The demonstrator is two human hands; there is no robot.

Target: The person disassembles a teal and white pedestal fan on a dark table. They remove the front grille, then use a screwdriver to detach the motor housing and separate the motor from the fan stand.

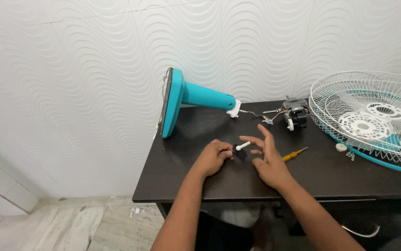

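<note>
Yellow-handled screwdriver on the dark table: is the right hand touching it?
Cannot tell. In the head view the right hand, fingers spread, covers one end of the yellow-handled screwdriver, so neither contact nor gap shows.

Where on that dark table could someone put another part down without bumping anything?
The front left corner of the table, between the teal fan stand and the left hand, is bare. So is the front strip right of the right hand, below the screwdriver. The right side is crowded by the wire fan guards, motor and small loose parts.
</note>
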